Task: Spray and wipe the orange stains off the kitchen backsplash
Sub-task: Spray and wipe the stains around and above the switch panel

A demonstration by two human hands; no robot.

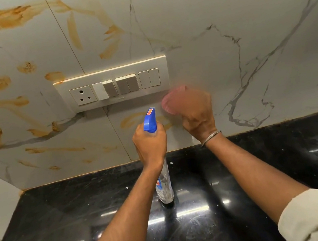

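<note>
Head view. The spray bottle (pixel 164 186) stands upright at lower centre of the frame, with a blue trigger head and a clear body that looks partly filled. The left hand (pixel 150 144) is clamped round its neck just under the trigger head. Whether the base rests on the black counter (pixel 85 215) or hangs just above it cannot be told. Judged light and rigid, with smooth plastic that may turn slippery when wet; the narrow neck is the sound place to hold it, leaving a finger free for the trigger.

The right hand (pixel 197 114), at centre right and blurred, is closed on a pink cloth (pixel 171 101) against the backsplash (pixel 219 6), just below the right end of the switch plate (pixel 112 86). The cloth appears soft and limp, best bunched in the palm and pressed flat; its texture is lost to blur.

The backsplash is glossy pale tile with grey veining, hard and judged easy to wipe. Orange stains (pixel 6 19) run as smears and blotches across the upper left and left of the frame; one looped smear (pixel 133 120) lies just beside the nozzle. The right half of the frame shows no orange. Liquid should be kept off the socket and switches
</note>
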